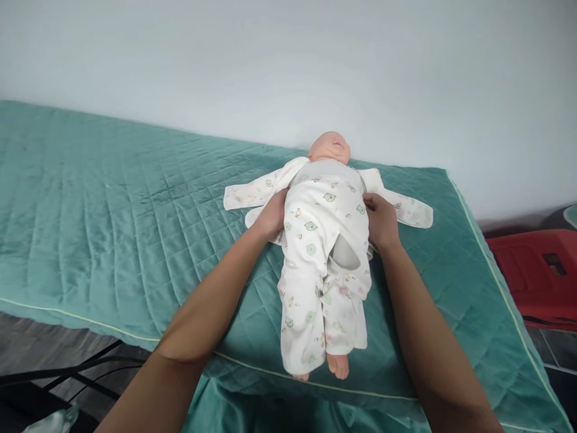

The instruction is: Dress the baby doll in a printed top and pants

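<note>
A baby doll (331,146) lies on its back on a green quilted cover, feet toward me. It wears white baby pants (311,240) printed with small green and yellow figures, their top high on its belly; a split at the crotch shows grey beneath. Under the doll a matching white baby jacket (252,191) lies spread open, sleeves out to both sides. My left hand (274,215) is closed on the pants at the left side of the waist, fingertips partly hidden. Opposite it, my right hand (382,221) pinches the pants with curled fingers.
The green quilted cover (112,216) runs along a white wall (225,60). To the right, below the bed's edge, is a red plastic object (532,270). Black metal bars (85,367) and a pale plastic bag (54,421) are at lower left.
</note>
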`<state>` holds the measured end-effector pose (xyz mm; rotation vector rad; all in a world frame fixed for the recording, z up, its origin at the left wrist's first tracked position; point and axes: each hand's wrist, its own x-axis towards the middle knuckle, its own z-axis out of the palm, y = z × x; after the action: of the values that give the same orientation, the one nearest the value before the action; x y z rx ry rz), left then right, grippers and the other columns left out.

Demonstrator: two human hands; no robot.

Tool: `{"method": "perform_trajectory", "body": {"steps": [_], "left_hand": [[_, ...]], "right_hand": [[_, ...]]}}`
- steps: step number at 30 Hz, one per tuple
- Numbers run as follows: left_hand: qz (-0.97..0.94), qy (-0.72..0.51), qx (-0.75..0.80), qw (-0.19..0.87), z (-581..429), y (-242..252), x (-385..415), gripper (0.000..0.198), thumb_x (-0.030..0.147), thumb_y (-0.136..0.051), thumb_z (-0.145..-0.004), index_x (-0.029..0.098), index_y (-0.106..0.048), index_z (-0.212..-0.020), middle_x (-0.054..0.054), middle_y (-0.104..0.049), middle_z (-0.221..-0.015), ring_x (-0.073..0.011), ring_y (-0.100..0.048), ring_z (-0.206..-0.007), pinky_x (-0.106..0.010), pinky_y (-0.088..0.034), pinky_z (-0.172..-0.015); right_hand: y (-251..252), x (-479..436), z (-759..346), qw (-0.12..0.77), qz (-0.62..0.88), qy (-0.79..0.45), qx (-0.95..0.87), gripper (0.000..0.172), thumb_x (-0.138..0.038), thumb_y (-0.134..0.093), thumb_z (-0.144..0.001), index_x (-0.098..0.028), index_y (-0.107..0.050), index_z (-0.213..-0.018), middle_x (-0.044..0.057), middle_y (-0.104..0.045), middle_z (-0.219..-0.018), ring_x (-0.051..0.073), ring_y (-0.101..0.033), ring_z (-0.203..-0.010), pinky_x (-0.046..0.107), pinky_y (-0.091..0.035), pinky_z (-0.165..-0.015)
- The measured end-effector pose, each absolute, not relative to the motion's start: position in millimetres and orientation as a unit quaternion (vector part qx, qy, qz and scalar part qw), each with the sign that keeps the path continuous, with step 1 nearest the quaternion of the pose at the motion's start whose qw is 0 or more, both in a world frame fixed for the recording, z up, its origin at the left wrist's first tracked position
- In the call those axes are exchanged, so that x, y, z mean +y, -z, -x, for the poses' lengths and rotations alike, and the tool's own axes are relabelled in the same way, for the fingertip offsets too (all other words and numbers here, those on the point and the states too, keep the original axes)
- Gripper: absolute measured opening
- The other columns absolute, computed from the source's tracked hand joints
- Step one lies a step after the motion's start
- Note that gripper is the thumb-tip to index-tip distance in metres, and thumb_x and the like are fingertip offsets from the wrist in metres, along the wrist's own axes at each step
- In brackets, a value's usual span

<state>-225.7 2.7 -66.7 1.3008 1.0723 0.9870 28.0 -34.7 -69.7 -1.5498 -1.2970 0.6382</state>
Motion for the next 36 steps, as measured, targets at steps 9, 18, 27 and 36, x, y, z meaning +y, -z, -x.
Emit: {"method": "perform_trajectory", "body": {"steps": [9,18,27,36], "left_hand": [[-0.606,-0.413,0.487,0.475,226.9,61.4,1.2,0.031,0.026,-0.058,-0.076,0.014,-0.074,-0.100,-0.007,-0.077,-0.102,-0.0293,-0.065,-0.105,-0.036,-0.050,-0.092],[-0.609,-0.526,0.515,0.295,226.1,56.4,8.0,0.024,0.025,-0.053,-0.088,0.018,-0.071,-0.103,-0.005,-0.075,-0.100,-0.0183,-0.067,-0.095,-0.029,-0.049,-0.093],[-0.774,-0.456,0.311,0.312,216.5,43.8,35.6,0.019,0.041,-0.064,-0.091,0.022,-0.066,-0.097,-0.006,-0.068,-0.132,-0.0241,-0.056,-0.131,-0.040,-0.038,-0.115],[-0.818,-0.335,0.304,0.356,224.6,28.7,43.5,0.032,0.047,-0.068,-0.086,0.019,-0.054,-0.080,-0.008,-0.056,-0.141,-0.0257,-0.051,-0.130,-0.038,-0.041,-0.106]], "right_hand": [[71.1,-34.4,-27.4,0.534,0.628,-0.211,-0.526,0.014,-0.030,-0.063,-0.083,-0.022,-0.065,-0.094,0.004,-0.074,-0.089,0.021,-0.066,-0.082,0.039,-0.052,-0.085],[53.3,-42.0,-12.1,0.599,0.561,-0.180,-0.543,0.016,-0.039,-0.066,-0.088,-0.024,-0.068,-0.094,0.003,-0.070,-0.095,0.020,-0.064,-0.092,0.037,-0.053,-0.090],[41.2,-11.6,-9.2,0.519,0.503,-0.272,-0.636,0.034,-0.053,-0.079,-0.077,-0.025,-0.063,-0.084,0.000,-0.061,-0.086,0.018,-0.056,-0.081,0.036,-0.050,-0.081],[18.8,-3.0,-23.4,0.336,0.467,-0.276,-0.770,0.048,-0.065,-0.068,-0.083,-0.023,-0.049,-0.071,0.002,-0.047,-0.089,0.018,-0.045,-0.081,0.035,-0.040,-0.076]]}}
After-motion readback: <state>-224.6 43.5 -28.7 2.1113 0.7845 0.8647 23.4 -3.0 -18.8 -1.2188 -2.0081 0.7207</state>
